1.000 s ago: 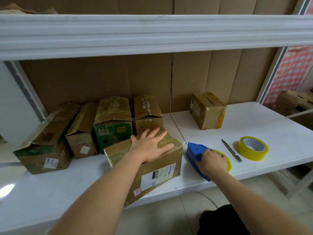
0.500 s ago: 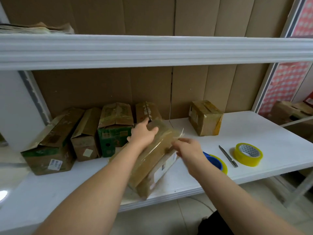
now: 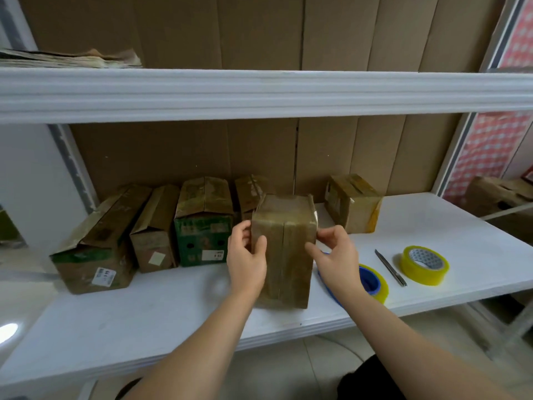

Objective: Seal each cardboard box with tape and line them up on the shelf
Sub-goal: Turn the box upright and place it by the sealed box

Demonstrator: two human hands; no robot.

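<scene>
Taped cardboard box [image 3: 284,249]: upright on white shelf [image 3: 161,310], between both hands, seam facing viewer. Left hand [image 3: 246,256]: fingers curled round box's left edge, thumb on front face. Right hand [image 3: 336,256]: fingertips pinching box's right edge, thumb on front. Blue tape dispenser [image 3: 367,281]: just right of right hand, partly hidden behind it. Utility knife [image 3: 390,267], yellow tape roll [image 3: 424,264]: farther right. Row of four boxes [image 3: 161,226]: left of and behind left fingers. Lone box [image 3: 353,206]: behind right fingers.

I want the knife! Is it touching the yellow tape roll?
Apart. The head view shows bare white shelf between the knife and the yellow tape roll.
</scene>
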